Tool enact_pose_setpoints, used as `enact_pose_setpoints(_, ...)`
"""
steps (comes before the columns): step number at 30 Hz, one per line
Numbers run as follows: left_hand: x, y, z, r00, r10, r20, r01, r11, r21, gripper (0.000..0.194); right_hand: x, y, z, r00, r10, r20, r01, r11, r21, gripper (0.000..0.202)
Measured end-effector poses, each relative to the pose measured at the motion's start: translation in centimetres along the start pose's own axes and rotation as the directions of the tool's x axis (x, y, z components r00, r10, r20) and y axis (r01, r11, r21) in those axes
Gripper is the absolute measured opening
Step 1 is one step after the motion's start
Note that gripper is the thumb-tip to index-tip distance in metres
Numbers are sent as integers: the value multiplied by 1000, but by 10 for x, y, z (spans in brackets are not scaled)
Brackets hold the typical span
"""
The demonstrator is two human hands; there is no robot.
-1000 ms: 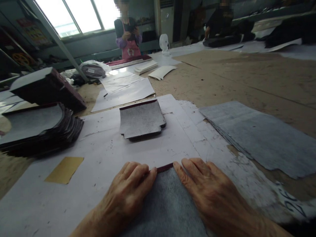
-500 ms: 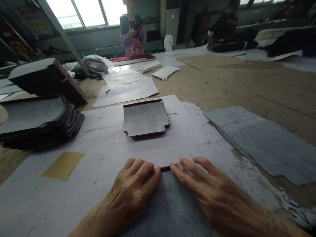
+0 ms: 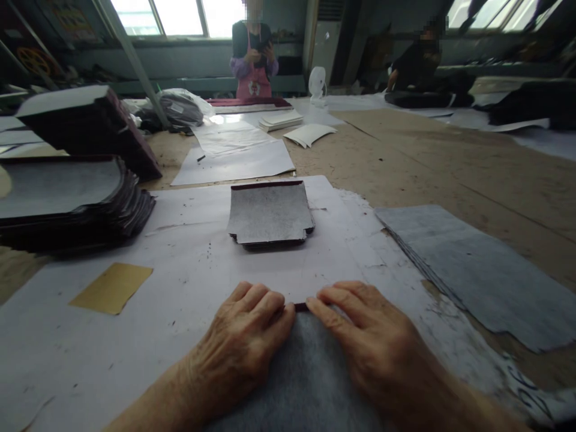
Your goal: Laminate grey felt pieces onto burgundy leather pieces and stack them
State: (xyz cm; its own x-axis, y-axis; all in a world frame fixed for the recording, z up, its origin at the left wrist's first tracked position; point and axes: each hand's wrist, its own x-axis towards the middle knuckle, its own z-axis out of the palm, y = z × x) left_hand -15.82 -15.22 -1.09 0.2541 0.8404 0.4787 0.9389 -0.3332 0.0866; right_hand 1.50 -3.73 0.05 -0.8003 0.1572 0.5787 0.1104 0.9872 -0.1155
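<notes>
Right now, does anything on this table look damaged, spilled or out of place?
Mostly just wear: the white paper is ragged and smudged along its right side, and dark specks litter it beside the small stack. The grey sheet in the foreground shows no obvious damage, though partly hidden.

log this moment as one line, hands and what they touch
left hand: on dark red edge of grey sheet | right hand: on same edge | ahead: grey-topped stack on white paper
</notes>
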Motion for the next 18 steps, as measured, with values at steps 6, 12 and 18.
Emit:
enact_pose_setpoints(6,-3,-6,-3,1000,-19,-20,16,990,-140,28,0,-12,12,994,-88,70,91,995,-40,34)
enact_pose_setpoints(12,-24,-21,-17,998,-39,-55,26,975,-223,35,-1,-9,11,991,-89,102,98,992,-81,38)
enact_pose_setpoints(18,-31,-23,-20,1000,8,-5,-9,994,-111,35,-6,-11,12,989,-85,119,95,992,-87,37)
